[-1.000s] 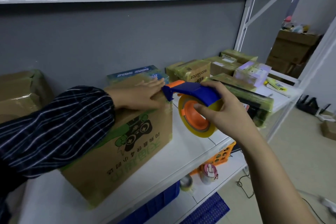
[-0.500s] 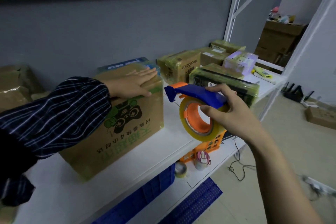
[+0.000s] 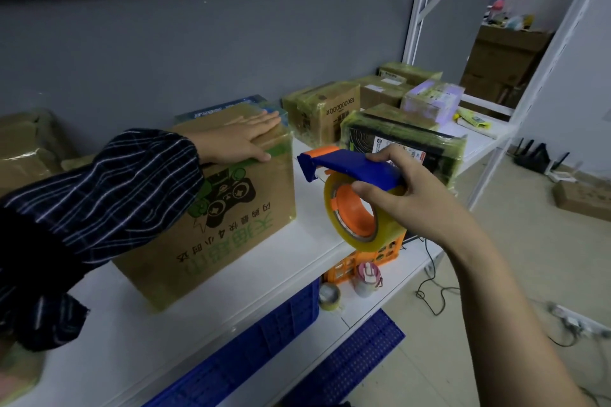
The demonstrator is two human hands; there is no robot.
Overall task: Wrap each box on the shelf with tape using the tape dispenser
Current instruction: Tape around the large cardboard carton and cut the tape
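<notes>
Grey wall (image 3: 198, 43) backs the white shelf (image 3: 264, 274), which runs from the lower left of the frame up toward the right. At centre left stands the cardboard box (image 3: 231, 218) with the game-controller print, a yellowish film of tape showing along its edges. My left grip (image 3: 238, 139) lies flat on its top, fingers straight, pressing down and holding nothing. My right grip (image 3: 406, 195) is curled round the blue handle of the tape dispenser (image 3: 350, 168), thumb across the side of the yellow tape roll (image 3: 360, 243). The dispenser hangs in the air just right of the box's upper right corner, nose toward it but apart from it. Whether a strand of tape runs between them I cannot tell. Further up right sit wrapped boxes (image 3: 325, 109).

I judge I am between passes on this box: it is steadied and the tool is off it. The next move calls for bringing the nose onto a face, sticking the tape end down, then pulling round while my left grip stops the box sliding.
</notes>
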